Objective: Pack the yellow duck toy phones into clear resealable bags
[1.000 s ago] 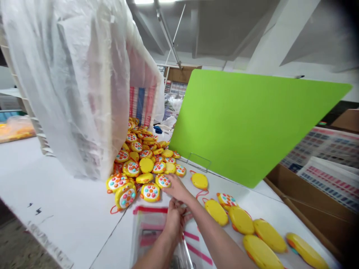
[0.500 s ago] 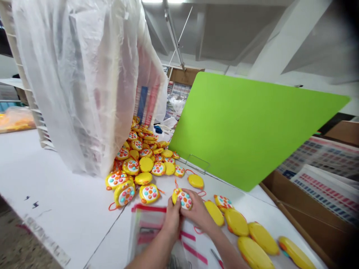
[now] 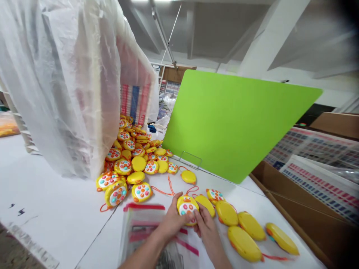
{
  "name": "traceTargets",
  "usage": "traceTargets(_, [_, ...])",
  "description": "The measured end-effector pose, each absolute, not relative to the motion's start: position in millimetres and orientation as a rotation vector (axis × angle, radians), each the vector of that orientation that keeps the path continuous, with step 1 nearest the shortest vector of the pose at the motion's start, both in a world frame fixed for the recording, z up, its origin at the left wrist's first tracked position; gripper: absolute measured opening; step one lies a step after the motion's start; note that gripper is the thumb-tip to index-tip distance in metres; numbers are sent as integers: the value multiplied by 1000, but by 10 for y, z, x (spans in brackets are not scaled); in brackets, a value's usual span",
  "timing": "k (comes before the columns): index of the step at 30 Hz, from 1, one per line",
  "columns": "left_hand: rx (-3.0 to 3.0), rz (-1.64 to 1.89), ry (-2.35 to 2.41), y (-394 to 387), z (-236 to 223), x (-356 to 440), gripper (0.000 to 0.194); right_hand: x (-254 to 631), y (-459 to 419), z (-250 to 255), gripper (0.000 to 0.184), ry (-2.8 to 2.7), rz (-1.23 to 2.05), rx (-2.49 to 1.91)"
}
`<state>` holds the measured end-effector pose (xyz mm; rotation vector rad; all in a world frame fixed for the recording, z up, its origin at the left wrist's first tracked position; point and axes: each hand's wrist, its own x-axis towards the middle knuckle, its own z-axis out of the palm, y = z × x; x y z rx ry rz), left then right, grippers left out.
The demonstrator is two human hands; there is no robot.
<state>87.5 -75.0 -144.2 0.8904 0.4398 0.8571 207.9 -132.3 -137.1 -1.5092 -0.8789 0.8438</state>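
Between both hands is a yellow duck-shaped toy (image 3: 187,203) with a white front and coloured round buttons, its face side up. My left hand (image 3: 174,216) grips its left side, thumb across the lower buttons. On the right edge, my right hand (image 3: 206,221) has its fingers and thumb closed on the same toy. An orange cord (image 3: 170,186) trails away behind it. Below the hands lie clear zip bags (image 3: 143,218) with pink-red strips. Several similar toys (image 3: 243,243) lie mostly yellow back up to the right of my right hand.
A heap of the same toys (image 3: 138,163) spreads at the left beside a plastic-draped rack (image 3: 70,93). A green board (image 3: 232,123) leans behind a wire stand (image 3: 190,160). Cardboard boxes (image 3: 291,209) stand along the table's right edge.
The held toy has been turned so its duck face points up, and the hands have come slightly nearer. My right hand has shifted to its lower right. The camera view has swung right.
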Motion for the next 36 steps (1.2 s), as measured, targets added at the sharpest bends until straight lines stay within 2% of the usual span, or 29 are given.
traceTargets(2, [925,813,426,-781,-1418,866,121,2082,-1345,-1355,68,-852,853,-1537])
traceTargets(4, [926,789,390,-809,-1399,870,126,2070,-1375,-1331,70,-816,869,-1542])
traceTargets(8, [928,777,333,-819,-1397,894,117,2029,-1409,-1273,75,-748,885,-1529])
traceTargets(13, [943,846,464,-740,-1446,888,73,2011,-1396,-1277,75,-816,918,-1458])
traceTargets(15, [970,832,475,-726,-1466,881,66,2017,-1385,-1312,75,-867,913,-1494])
traceTargets(19, [1017,775,426,-762,-1483,873,69,2028,-1380,-1361,64,-930,839,-1584])
traceTargets(23, [1085,765,454,-803,-1455,859,102,2020,-1400,-1335,58,-897,791,-1575])
traceTargets(25, [1104,764,464,-810,-1433,852,108,2021,-1409,-1313,63,-886,832,-1577])
traceTargets(29, [1107,740,430,-815,-1405,853,106,2042,-1425,-1277,82,-839,941,-1598])
traceTargets(32, [1067,725,323,-816,-1400,862,106,2050,-1433,-1256,85,-781,963,-1598])
traceTargets(36, [1046,732,257,-811,-1406,863,83,2030,-1435,-1248,86,-775,977,-1567])
